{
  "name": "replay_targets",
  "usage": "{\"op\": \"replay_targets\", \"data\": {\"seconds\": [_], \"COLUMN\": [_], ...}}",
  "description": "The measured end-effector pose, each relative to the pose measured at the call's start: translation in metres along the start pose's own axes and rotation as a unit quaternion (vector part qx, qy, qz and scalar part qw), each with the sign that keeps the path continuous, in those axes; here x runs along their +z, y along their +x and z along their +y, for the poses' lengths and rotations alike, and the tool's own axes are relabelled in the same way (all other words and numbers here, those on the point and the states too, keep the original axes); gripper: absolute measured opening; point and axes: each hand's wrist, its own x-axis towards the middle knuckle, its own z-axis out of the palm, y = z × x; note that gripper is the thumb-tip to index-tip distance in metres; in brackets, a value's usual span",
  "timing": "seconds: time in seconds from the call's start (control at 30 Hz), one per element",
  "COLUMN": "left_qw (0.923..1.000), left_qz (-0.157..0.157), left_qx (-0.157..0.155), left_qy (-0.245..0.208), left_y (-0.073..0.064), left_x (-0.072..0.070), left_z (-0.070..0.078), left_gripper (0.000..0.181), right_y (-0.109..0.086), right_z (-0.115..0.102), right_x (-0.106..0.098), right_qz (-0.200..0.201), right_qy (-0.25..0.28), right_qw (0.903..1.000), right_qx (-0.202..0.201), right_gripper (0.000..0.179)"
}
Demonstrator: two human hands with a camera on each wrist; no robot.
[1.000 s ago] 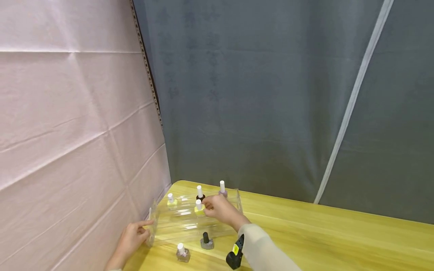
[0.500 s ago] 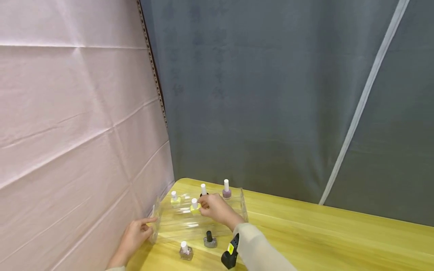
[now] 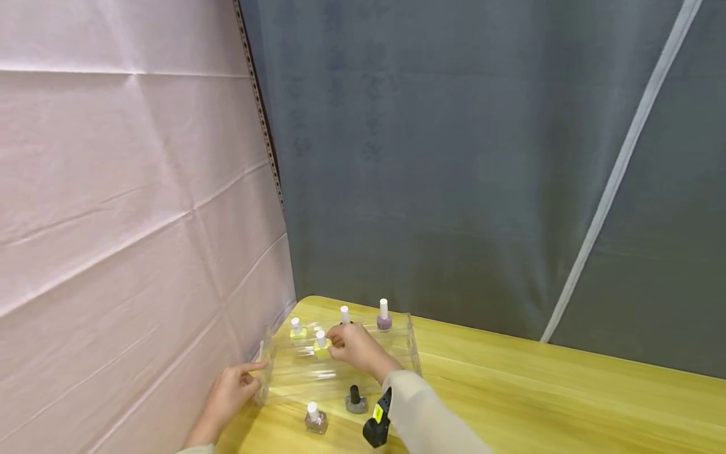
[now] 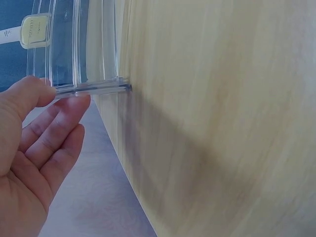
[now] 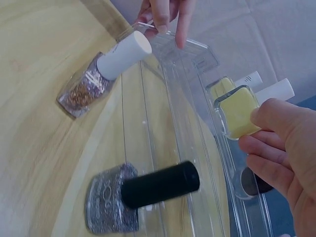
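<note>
On a yellow wood-grain worktop (image 3: 539, 391), a person's left hand (image 3: 229, 392) pinches the left end of a clear plastic stepped rack (image 3: 324, 376) between its fingers. In front of the rack stands a glittery, white-capped glass bottle (image 3: 316, 421). At the rack's middle, a square yellow white-capped bottle (image 3: 321, 346) is clamped in the right hand's (image 3: 358, 347) fingers. A lilac white-capped bottle (image 3: 384, 321) stands toward the rack's back right.

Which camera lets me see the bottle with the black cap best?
The right wrist view: the black-capped bottle looks big there, and you can see its cap and sparkly body. The head view shows it too, but tiny, near the clear rack. The left wrist view doesn't show it.
</note>
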Motion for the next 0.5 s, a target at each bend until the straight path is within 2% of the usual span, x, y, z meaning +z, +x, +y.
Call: {"op": "replay_targets", "data": {"seconds": [0.5], "left_qw": [1.0000], "left_qz": [0.002], "left_qx": [-0.004], "left_qy": [-0.007], "left_y": [-0.001], "left_x": [-0.001], "left_z": [0.001], "left_gripper": [0.037], "right_y": [0.015], "right_z": [-0.010], "right_x": [0.015], "right_qz": [-0.001], "right_qy": [-0.007], "right_qw": [0.9999], "right_qx": [-0.013], "right_gripper": [0.024]}}
